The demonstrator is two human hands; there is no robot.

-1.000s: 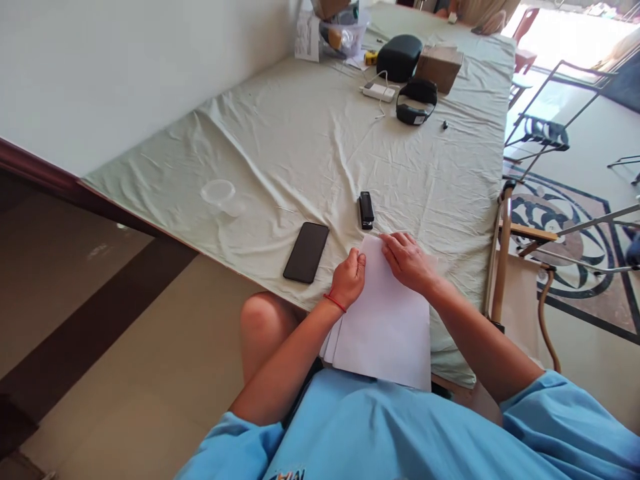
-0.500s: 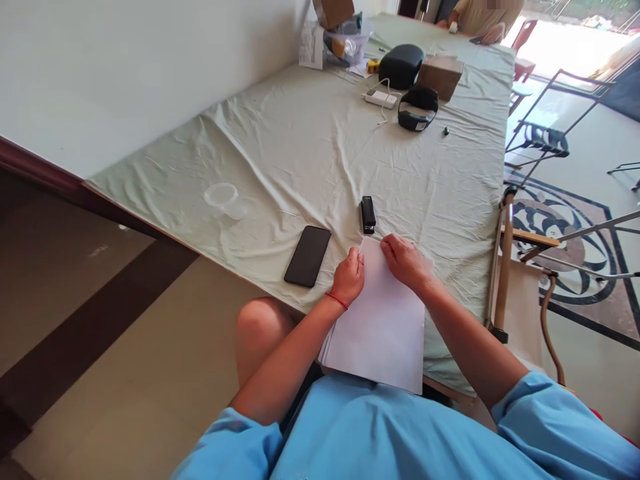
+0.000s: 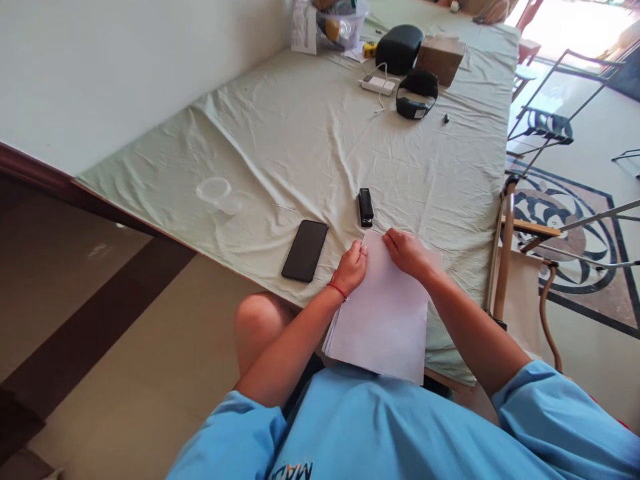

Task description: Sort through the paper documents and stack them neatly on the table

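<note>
A stack of white paper sheets (image 3: 383, 320) lies over the table's near edge, its lower end close to my blue shirt. My left hand (image 3: 351, 268) is closed on the stack's left edge near the top, thumb uppermost. At the top edge, toward the right corner, my right hand (image 3: 407, 251) grips the sheets, its fingers partly hidden. Just beyond the paper stands a black stapler (image 3: 365, 207), touched by neither hand. To the left of my left hand a black smartphone (image 3: 305, 251) rests flat with its screen dark.
A clear plastic lid (image 3: 214, 190) lies on the pale green tablecloth (image 3: 280, 133). Farther back are a white power strip (image 3: 378, 85), a black headset (image 3: 417, 95), a black case (image 3: 399, 49) and a cardboard box (image 3: 440, 59). A wooden-armed chair (image 3: 505, 253) stands right. Another person's hand (image 3: 493, 12) shows at the far end.
The view has tilted slightly downward, so the far table items sit higher in the picture. Both hands keep their hold on the paper stack, which is nearly unmoved.
</note>
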